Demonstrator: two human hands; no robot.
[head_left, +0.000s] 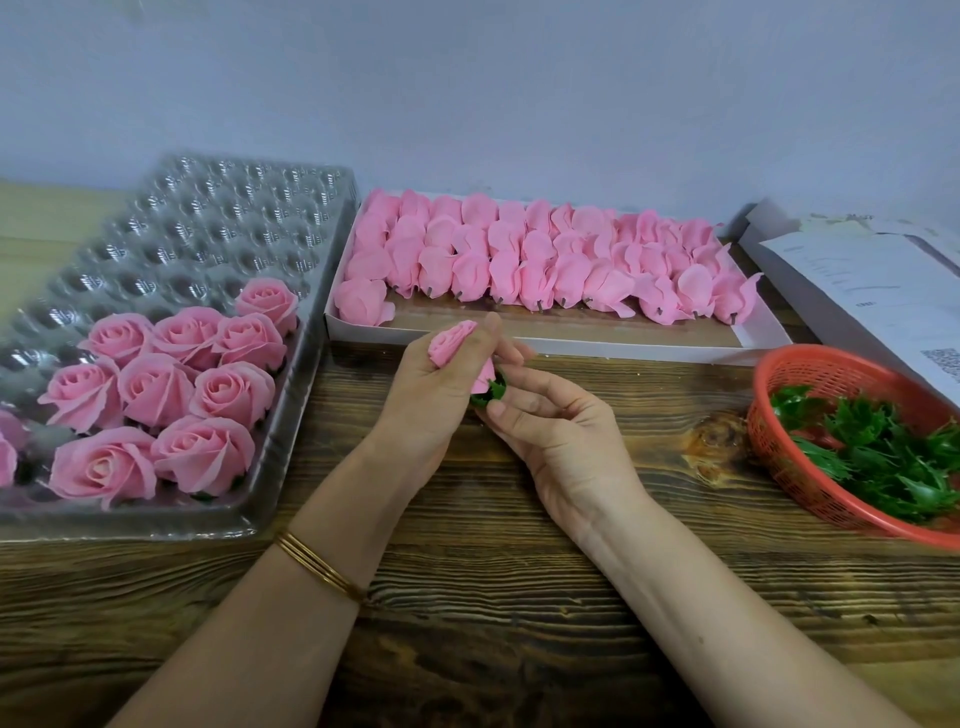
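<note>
Curling the left hand (441, 395) round a soft, furled pink rose bud (451, 344); pinching the jagged green calyx (492, 391) at its base with the right hand (561, 441), above the grainy wooden tabletop (519, 571), near a red mesh basket (770, 441).

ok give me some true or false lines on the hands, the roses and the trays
1. The left hand holds a pink rose. True.
2. The right hand lies flat and holds nothing. False: its fingers pinch a green calyx at the base of the rose.
3. The red basket holds green calyxes. True.
4. The clear tray is full. False: roses fill only its near part, and the far cups are bare.
5. The white box stands left of the clear tray. False: it stands to the right of it.
</note>
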